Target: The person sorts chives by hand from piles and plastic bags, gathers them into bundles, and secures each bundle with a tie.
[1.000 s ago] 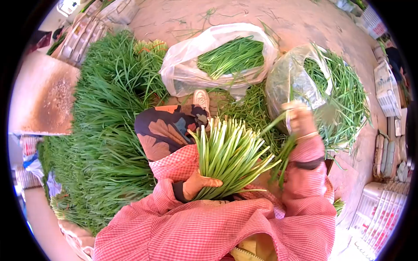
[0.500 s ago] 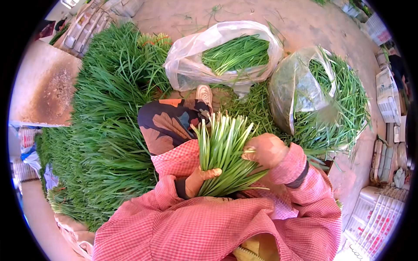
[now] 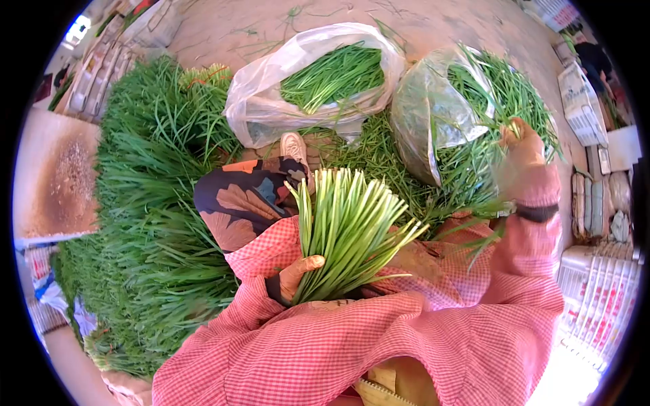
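Note:
My left hand [image 3: 298, 277] is wrapped round the lower part of a thick bunch of green chives [image 3: 349, 233], its pale cut ends pointing away from me over my lap. My right hand [image 3: 524, 150] is out to the right, above a heap of loose chive leaves [image 3: 511, 88]. Its fingers are pinched together, and blurred green chive leaves [image 3: 489, 240] trail below it; motion smears where they meet the fingers. A clear plastic bag [image 3: 416, 115] leans against this heap.
A large mass of chives [image 3: 156, 203] stands at my left. Ahead, an open white plastic bag [image 3: 254, 101] holds more chives. Loose leaves [image 3: 365, 152] litter the floor by my shoe [image 3: 293, 147]. White crates [image 3: 599, 298] are stacked at the right, and a stained board [image 3: 64, 176] is at far left.
My right hand has moved from the side of the bunch out to the right, over the loose heap. My left hand keeps its hold, and the view has shifted slightly.

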Tool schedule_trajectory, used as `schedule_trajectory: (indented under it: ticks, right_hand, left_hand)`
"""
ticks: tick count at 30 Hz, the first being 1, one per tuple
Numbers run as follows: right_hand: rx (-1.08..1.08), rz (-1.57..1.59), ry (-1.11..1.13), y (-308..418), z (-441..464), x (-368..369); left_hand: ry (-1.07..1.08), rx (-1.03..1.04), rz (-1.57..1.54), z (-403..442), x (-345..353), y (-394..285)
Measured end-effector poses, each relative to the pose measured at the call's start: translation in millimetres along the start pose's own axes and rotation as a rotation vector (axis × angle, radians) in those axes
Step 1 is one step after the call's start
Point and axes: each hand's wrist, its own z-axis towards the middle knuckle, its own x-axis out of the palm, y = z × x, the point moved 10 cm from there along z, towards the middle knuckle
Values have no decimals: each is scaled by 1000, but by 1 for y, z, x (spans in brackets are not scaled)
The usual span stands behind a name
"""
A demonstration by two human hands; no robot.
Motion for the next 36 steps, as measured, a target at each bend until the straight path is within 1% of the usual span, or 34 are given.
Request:
schedule_trajectory:
  ticks: [1,2,3,4,5,6,7,8,10,11,12,13,14,15,16,17,18,19,20,21,22,24,25,26,28,29,31,32,34,35,36]
  right_hand:
    - [-5,-29,-190,1,-6,-30]
    - [155,-324,29,-20,-25,-23]
    - [230,-279,154,-33,-62,-6]
    - [310,-239,280,-46,-101,10]
    - [389,-208,403,-58,-141,26]
    - [566,-175,585,-72,-178,56]
    - [452,-258,531,-93,-199,67]
    - [571,-119,507,-85,-212,100]
    - [235,309,434,-85,-189,168]
    - [274,509,343,-68,-177,194]
    - [315,706,263,-51,-165,211]
    - [296,708,301,-36,-158,221]
    - [204,798,338,-14,-149,229]
    - [112,887,373,8,-141,233]
    - [83,900,381,17,-140,230]
    - [68,950,372,23,-143,225]
    - [59,999,352,24,-147,219]
    - [94,1045,343,19,-150,216]
    - [100,1067,277,14,-151,210]
    - [98,1049,329,17,-151,210]
    - [96,1035,377,20,-150,210]
    - [130,828,383,14,-139,205]
    - [29,662,322,10,-117,195]
    - [-69,494,266,2,-97,183]
    - [-19,517,5,-46,-65,121]
    - [63,520,21,-72,-66,97]
    - [70,567,112,-97,-105,92]
    - [-4,612,177,-100,-133,102]
    - [-67,456,174,-58,-176,140]
    - [-98,379,169,-37,-197,159]
    - [-82,385,360,-4,-198,175]
  left_hand:
    - [14,35,-35,-1,1,-4]
    - [28,67,-66,-3,0,-10]
    - [33,77,-49,-4,-14,-8]
    - [31,57,-35,-4,-17,-7]
    - [40,81,-55,-4,-17,-10]
    - [54,109,-78,-3,-16,-12]
    - [27,143,-33,-2,-12,-17]
    - [37,139,-25,2,-3,-18]
    - [87,75,115,5,21,-21]
    - [108,37,253,5,34,-27]
    - [105,70,267,11,36,-39]
    - [156,81,596,17,39,-45]
    - [194,92,927,20,40,-49]
    - [176,142,1021,21,39,-58]
    - [176,182,1090,18,64,-68]
    - [164,226,1253,20,61,-73]
    - [164,248,1331,23,64,-70]
    - [164,271,1409,26,67,-68]
    - [262,235,1150,31,75,-54]
    - [352,189,887,33,85,-43]
    - [362,178,886,38,84,-37]
    - [424,-121,505,43,75,-9]
    - [392,-156,422,45,75,-10]
    - [382,-142,394,49,69,-12]
    - [330,-82,312,48,65,-19]
    - [331,-73,324,48,67,-25]
    - [202,43,349,54,64,-44]
    - [211,42,350,60,63,-46]
    - [149,27,600,81,50,-47]
    - [143,144,686,89,66,-50]
    - [124,207,903,92,90,-48]
